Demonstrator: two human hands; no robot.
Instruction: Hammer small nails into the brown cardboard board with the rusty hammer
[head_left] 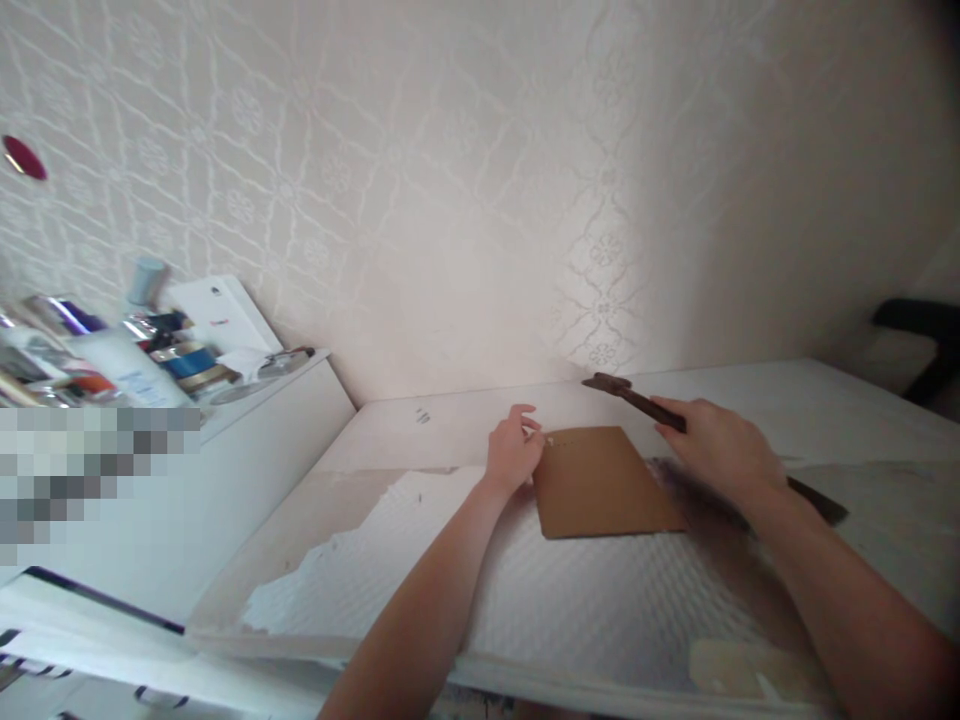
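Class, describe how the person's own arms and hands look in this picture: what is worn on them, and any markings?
The left hand and right hand are ungloved. The left forearm and right forearm are bare where they show clearly, with no watch, bracelet or marking visible. Blur hides finer details.

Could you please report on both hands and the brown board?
Right hand gripping hammer, raised. Brown board lying on table. Left hand at its far left corner.

the wall (465, 200) dims rightward, the left edge blurred.
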